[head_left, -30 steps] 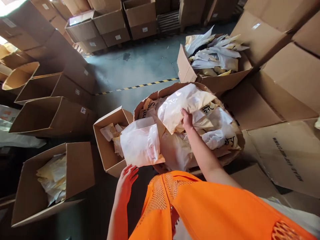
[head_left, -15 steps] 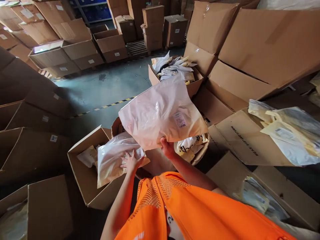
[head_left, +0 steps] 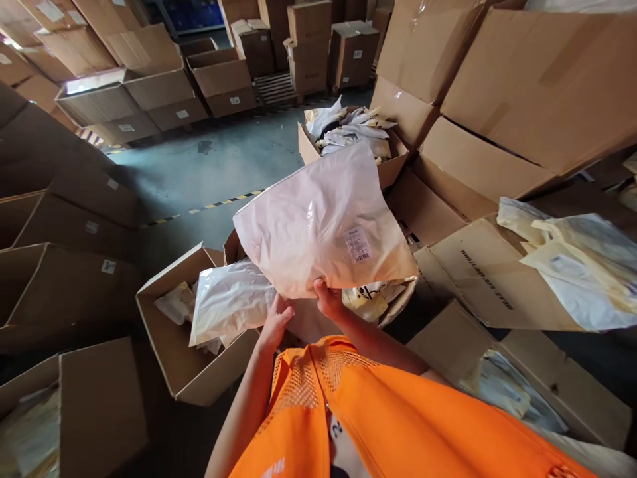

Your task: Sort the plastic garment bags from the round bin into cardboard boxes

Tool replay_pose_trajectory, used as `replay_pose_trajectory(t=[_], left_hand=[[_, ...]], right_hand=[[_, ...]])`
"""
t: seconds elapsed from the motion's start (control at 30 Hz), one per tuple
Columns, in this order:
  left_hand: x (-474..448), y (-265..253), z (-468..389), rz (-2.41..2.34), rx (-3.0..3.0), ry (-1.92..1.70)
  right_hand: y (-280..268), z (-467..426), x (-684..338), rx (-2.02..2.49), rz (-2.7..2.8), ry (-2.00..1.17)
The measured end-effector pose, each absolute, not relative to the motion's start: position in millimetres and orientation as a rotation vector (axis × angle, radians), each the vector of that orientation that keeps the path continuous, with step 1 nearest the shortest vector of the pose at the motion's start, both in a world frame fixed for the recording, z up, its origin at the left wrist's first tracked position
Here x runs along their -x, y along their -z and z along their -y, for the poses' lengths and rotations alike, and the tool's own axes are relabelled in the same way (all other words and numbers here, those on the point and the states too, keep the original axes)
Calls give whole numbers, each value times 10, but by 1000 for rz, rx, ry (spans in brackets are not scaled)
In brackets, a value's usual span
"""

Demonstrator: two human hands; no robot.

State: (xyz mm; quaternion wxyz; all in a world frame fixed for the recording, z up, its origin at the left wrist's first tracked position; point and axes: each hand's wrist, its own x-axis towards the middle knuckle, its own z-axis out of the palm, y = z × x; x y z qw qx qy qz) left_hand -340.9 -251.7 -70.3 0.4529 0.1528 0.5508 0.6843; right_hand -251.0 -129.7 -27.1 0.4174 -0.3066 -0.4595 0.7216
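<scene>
The large bag point(head_left: 318, 216) is held up over the bin point(head_left: 402, 302), its labelled face turned toward the camera. Its long axis is laid across the view, with the right end a little higher along the far edge; its near edge is pointed at the vest point(head_left: 298, 398), and the label point(head_left: 357, 245) is set toward the near right corner. That near edge is pinched in the right hand point(head_left: 328, 302), thumb on top.

The small bag point(head_left: 229, 302) is held out above the open box point(head_left: 154, 332) just left of the bin. Its long axis is run from the left hand point(head_left: 275, 322) out to the left and slightly nearer the body. Its right end appears to be gripped between thumb and fingers, though the contact is partly hidden.

Most of the bin is covered by the large bag, and the small bag's right end is overlapped by it; a bag with black writing point(head_left: 371, 302) is left showing at the bin's right. Behind, a box point(head_left: 391, 174) is heaped with bags point(head_left: 355, 129). On the right, more bags point(head_left: 587, 265) are rested on a printed box point(head_left: 478, 265), and tall cartons point(head_left: 542, 86) are stacked beyond. The floor point(head_left: 189, 172) is crossed by striped tape point(head_left: 213, 205).
</scene>
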Motion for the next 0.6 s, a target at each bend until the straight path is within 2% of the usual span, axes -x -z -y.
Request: replay_pose_trajectory(t=[0.07,0.13,0.37,0.6], left_hand=[[3227,577,2542,-947,-192,-1819],[3164,500,2582,-818,-32,-1916],[3465,541,3018,-954,362,-2102],[3468,604,3276,-992,373,-2134]], right_hand=[[297,1405,2529,762,1153,-1871],[321,1517,2538,743,1168,-1927],[400,1839,2521,559,1447,-2080],[427,1945,2514,533,1651,-2056]])
